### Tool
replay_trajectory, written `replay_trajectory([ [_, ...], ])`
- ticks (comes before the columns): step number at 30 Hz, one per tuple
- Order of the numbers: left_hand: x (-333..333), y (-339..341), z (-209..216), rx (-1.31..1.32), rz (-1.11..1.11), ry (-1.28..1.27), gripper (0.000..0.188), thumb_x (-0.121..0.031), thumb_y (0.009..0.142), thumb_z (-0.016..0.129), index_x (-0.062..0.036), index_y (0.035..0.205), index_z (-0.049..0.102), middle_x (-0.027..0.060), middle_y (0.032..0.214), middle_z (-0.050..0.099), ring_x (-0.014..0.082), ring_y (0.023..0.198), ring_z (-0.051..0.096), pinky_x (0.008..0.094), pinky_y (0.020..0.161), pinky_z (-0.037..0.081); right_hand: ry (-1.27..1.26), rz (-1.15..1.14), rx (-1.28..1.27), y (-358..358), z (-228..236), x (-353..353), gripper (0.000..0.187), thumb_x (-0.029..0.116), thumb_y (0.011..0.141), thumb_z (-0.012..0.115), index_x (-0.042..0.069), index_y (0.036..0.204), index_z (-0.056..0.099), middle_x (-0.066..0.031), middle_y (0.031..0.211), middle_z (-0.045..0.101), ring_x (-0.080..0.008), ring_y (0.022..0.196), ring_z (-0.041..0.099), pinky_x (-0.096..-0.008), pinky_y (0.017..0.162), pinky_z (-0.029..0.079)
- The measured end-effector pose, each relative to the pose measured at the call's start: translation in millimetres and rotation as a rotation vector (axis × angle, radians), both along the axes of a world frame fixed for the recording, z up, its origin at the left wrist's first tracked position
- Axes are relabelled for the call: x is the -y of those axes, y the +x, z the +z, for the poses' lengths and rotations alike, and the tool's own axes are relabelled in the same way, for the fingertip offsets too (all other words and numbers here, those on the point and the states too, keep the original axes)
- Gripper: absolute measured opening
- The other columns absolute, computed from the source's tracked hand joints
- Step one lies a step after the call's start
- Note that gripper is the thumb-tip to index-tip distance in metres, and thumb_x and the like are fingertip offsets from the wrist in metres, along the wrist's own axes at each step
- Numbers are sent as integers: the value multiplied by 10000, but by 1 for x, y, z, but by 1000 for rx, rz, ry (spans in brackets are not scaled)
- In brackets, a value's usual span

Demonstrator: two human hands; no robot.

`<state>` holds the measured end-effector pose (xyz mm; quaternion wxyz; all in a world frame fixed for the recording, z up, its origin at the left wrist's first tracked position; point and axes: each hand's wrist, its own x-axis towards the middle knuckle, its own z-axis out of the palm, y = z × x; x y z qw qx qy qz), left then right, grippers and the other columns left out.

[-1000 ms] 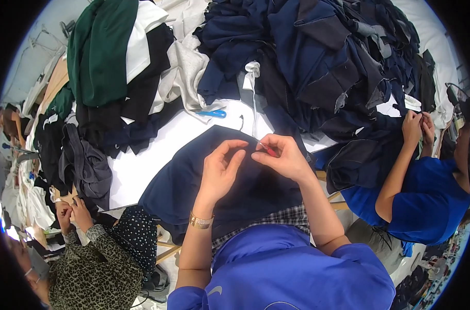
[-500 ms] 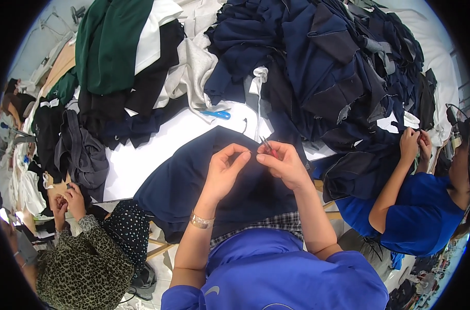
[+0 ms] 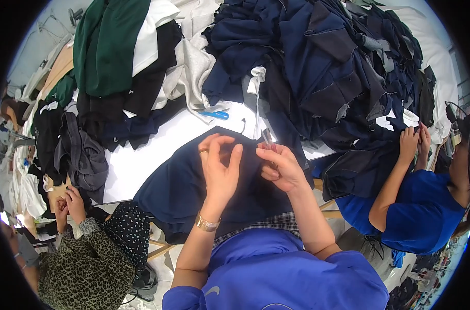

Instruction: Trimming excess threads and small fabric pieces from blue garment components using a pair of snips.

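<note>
A navy cloth [image 3: 178, 170] is draped over the table edge and my lap, below both hands. My left hand [image 3: 219, 168] is raised over it with thumb and fingers apart, nothing visible in it. To its right, my right hand [image 3: 281, 165] grips small thread snips [image 3: 267, 138] between thumb and forefinger. Their metal blades point up and away from me, and a bit of reddish handle shows by the fingers. A gap separates the two hands.
A large heap of navy garments [image 3: 317, 62] covers the far right of the white table [image 3: 137, 168]. Green, white and black garments [image 3: 111, 46] lie far left. A blue tool [image 3: 214, 114] rests near the middle. Co-workers sit at left [image 3: 85, 263] and right [image 3: 416, 206].
My left hand has drawn back a little to the left, and its pinch has opened. The right hand still holds the snips, tilted slightly differently.
</note>
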<state>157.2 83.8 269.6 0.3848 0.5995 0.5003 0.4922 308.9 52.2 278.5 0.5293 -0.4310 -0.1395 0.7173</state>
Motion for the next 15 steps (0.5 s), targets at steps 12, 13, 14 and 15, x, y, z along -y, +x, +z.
replay_trajectory([
  [12,3,-6,-10,302,-332,-328,135,-113,886,609,12,935,621,-19,820,599,16,725,501,159,654,401,142,-38,235,-6,-1,2,124,118,837,658,38,901,588,50,578,475,-7,390,346,-182,365,223],
  [13,3,-6,-11,317,-329,-367,154,-128,879,613,16,933,628,-13,797,614,21,695,508,172,636,410,142,-39,236,-5,-1,3,124,118,837,658,38,901,588,50,578,475,-7,390,346,-182,365,223],
  [14,2,-6,-11,317,-328,-366,154,-128,879,613,16,933,628,-13,797,614,21,695,508,172,636,410,179,-33,338,-4,0,4,129,118,840,657,26,905,593,42,604,495,-6,441,387,-173,397,266],
  [15,2,-6,-11,374,-330,-385,158,-123,881,610,19,946,631,-17,806,613,17,696,501,168,637,404,217,-26,440,-4,0,5,135,118,844,655,14,910,599,34,630,514,-5,492,427,-164,430,308],
])
